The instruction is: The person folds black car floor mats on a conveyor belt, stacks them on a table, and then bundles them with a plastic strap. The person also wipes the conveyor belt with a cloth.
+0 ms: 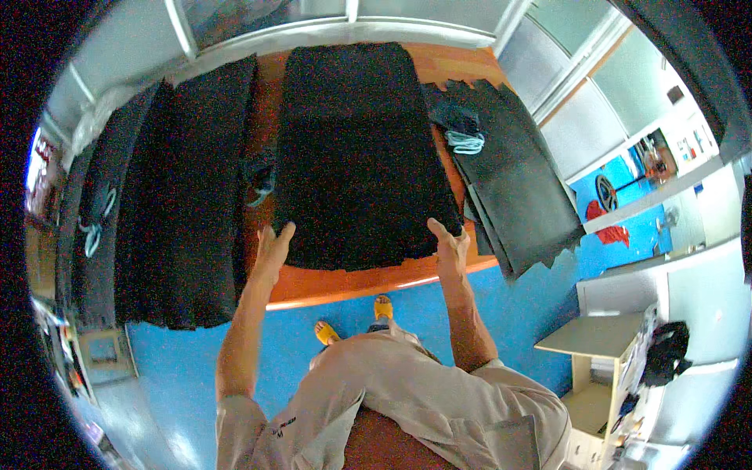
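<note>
A long panel of black textile (352, 158) lies across the orange wood-topped table (329, 288) in front of me. My left hand (273, 249) grips its near left edge, the thumb on top and the fingers mostly hidden. At the near right corner, my right hand (451, 249) holds the opposite edge, its thumb also lying over the top. Left of my left hand is another long black textile piece (182, 194), hanging past the table's front. To the right, dark sheets (517, 170) with jagged ends lie in a stack, apart from the panel.
A dark cloth bundle (455, 117) with a light blue strip (465, 143) rests on the right stack. More light blue loops (91, 238) lie at the far left. A glazed partition (411, 26) borders the table's back. A wooden shelf unit (593, 338) stands at right on the blue floor (176, 358).
</note>
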Tool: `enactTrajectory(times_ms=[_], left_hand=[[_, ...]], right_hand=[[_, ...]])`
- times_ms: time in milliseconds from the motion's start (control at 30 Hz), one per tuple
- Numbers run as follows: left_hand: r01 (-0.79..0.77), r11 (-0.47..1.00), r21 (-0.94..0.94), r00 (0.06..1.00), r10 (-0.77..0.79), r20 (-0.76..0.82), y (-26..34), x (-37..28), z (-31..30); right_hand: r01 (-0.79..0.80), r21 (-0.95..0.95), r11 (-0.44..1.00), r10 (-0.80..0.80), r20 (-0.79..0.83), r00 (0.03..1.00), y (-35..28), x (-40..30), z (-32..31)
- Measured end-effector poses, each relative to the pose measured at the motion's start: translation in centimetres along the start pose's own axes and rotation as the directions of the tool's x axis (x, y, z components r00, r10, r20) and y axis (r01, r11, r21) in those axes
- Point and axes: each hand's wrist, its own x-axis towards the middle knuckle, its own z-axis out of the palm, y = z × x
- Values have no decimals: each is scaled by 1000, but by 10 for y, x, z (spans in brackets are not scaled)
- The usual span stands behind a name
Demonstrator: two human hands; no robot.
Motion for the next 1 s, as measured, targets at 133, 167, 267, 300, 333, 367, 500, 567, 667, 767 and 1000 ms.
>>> enactTrajectory(times_ms=[133,167,267,300,333,367,500,567,667,767,1000], left_hand=[[-47,947,-318,991,83,101,-6,-3,13],[-118,947,-300,987,144,66,-14,2,15],[-46,942,-333,995,71,63,0,-18,23],[-32,922,-386,983,98,153,-6,-16,20],[14,927,-374,981,59,183,-1,-18,15],[38,932,-359,973,47,226,4,-13,14],[55,938,-341,956,49,288,8,11,5],[29,914,-404,990,31,140,-8,19,22],[164,788,-593,968,-12,252,26,0,41],[183,753,-632,958,9,288,-2,14,33],[177,721,-670,946,63,318,14,-9,59]], right_hand=[[33,202,979,-38,22,999,9,12,-10],[24,137,990,-24,-1,1000,11,16,-14],[17,-8,1000,-17,-87,996,31,36,-28],[28,-31,999,-31,-112,993,47,44,-32],[-4,-60,998,-2,-101,995,46,44,-35],[-39,-89,995,31,-91,995,45,43,-37],[-89,-459,884,47,-103,994,-7,23,-50],[135,-563,815,-300,-210,931,5,8,-48],[266,-524,809,-441,-243,864,30,10,-34],[250,-375,892,-366,-277,889,30,14,-23],[116,-202,972,-182,-347,920,23,42,-42]])
